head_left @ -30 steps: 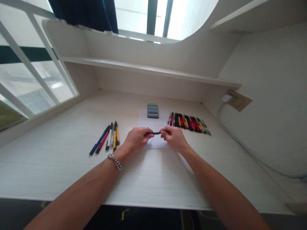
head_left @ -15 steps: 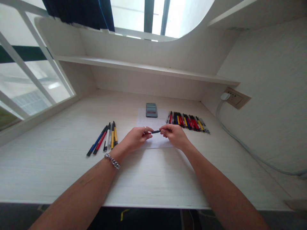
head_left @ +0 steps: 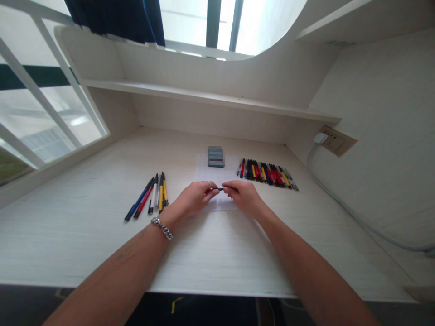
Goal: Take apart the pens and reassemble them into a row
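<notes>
My left hand (head_left: 195,198) and my right hand (head_left: 244,198) meet over a white sheet of paper (head_left: 217,174) on the desk. Together they pinch a dark pen (head_left: 221,189), one hand on each end; only a short piece of it shows between the fingertips. A silver chain bracelet (head_left: 162,228) circles my left wrist. To the left of my hands lie several pens (head_left: 151,195) in blue, red, white, black and yellow. A longer row of mixed-colour pens (head_left: 268,174) lies to the right of the paper.
A small dark striped block (head_left: 216,156) sits at the far end of the paper. A shelf (head_left: 204,96) runs above the desk's back. A wall socket (head_left: 335,141) with a white plug and cable (head_left: 356,217) is at the right. The desk's front edge (head_left: 217,287) is near me.
My hands have come closer together along the pen, so less of it shows between them. The view shifted slightly; the pens on the desk have not moved.
</notes>
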Tool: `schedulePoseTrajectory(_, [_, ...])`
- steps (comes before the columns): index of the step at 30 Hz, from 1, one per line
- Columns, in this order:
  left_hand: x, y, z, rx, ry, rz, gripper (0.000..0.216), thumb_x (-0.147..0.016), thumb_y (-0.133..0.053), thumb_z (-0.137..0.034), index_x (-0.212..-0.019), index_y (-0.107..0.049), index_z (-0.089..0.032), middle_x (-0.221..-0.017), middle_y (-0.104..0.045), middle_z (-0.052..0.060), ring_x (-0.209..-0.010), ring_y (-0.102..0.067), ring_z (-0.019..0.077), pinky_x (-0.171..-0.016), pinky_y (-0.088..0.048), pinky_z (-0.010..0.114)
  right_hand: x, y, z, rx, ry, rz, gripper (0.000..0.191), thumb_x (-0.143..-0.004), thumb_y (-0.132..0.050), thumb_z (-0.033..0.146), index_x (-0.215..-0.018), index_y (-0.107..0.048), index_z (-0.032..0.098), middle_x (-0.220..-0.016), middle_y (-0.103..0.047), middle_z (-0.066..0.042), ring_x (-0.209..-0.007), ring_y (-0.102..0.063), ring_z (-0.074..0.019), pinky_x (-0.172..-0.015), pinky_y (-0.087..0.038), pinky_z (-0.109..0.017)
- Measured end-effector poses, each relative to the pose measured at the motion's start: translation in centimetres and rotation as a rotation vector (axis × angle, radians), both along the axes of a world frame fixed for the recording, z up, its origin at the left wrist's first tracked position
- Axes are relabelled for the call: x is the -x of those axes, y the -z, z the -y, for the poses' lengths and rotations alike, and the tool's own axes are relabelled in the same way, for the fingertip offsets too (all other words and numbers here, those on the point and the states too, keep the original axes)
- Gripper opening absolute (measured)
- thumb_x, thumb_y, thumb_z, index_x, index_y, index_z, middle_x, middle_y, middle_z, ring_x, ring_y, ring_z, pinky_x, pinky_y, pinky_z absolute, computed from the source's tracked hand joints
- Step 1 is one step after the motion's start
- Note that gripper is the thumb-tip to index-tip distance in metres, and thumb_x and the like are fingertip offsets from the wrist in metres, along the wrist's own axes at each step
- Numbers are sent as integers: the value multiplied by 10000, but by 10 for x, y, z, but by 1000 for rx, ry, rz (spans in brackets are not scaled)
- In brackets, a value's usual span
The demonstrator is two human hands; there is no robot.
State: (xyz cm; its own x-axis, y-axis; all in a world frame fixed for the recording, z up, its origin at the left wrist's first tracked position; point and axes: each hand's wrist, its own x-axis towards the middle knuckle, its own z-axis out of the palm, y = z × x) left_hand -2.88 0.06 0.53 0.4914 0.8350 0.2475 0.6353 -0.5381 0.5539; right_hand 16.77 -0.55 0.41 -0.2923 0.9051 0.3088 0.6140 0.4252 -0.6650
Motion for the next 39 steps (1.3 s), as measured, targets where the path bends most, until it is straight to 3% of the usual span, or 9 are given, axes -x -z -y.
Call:
schedulePoseTrajectory(6, [2, 6, -4, -17, -32, -51, 262, -870, -489, -382, -912, -694, -225, -811, -702, 43, -691, -604, 157, -629, -415, 238, -2, -2, 1, -32, 1, 259, 234, -884, -506, 294, -814, -698, 179, -773, -687, -52, -696, -572, -148, -635, -368, -240])
schedulePoseTrajectory(11, [-1, 5, -2, -71, -70, -84, 262, -871, -492, -388, -920, -705, -243, -856, -717, 46, -739, -621, 171, -666, -416, 254, 1, -1, 3, -90, 16, 330, 258, -898, -471, 271, -773, -672, 170, -758, -676, -66, -684, -557, -150, -636, -346, -245])
schedulePoseTrajectory(23, [-8, 3, 3, -148, -92, -102, 180, -843, -551, -347, -919, -710, -313, -922, -718, -7, -777, -628, 172, -665, -420, 255, 8, 0, 3, 114, -17, 148, 324, -887, -441, 291, -683, -665, 179, -615, -617, 1, -595, -526, -116, -586, -332, -220])
schedulePoseTrajectory(34, [-7, 3, 1, 4, -4, 85, 240, -788, -620, -343, -978, -709, -227, -808, -715, 24, -684, -612, 144, -640, -449, 236, 3, -6, 3, 202, -36, 13, 296, -861, -473, 316, -689, -654, 157, -558, -581, 8, -528, -494, -101, -524, -322, -212])
schedulePoseTrajectory(39, [-4, 0, 1, 56, 0, 130, 319, -756, -597, -199, -1068, -661, -174, -896, -720, 56, -748, -637, 150, -691, -486, 246, 0, -11, 3, 185, 0, 5, 258, -849, -484, 283, -694, -649, 159, -565, -577, 7, -537, -494, -100, -530, -328, -213])
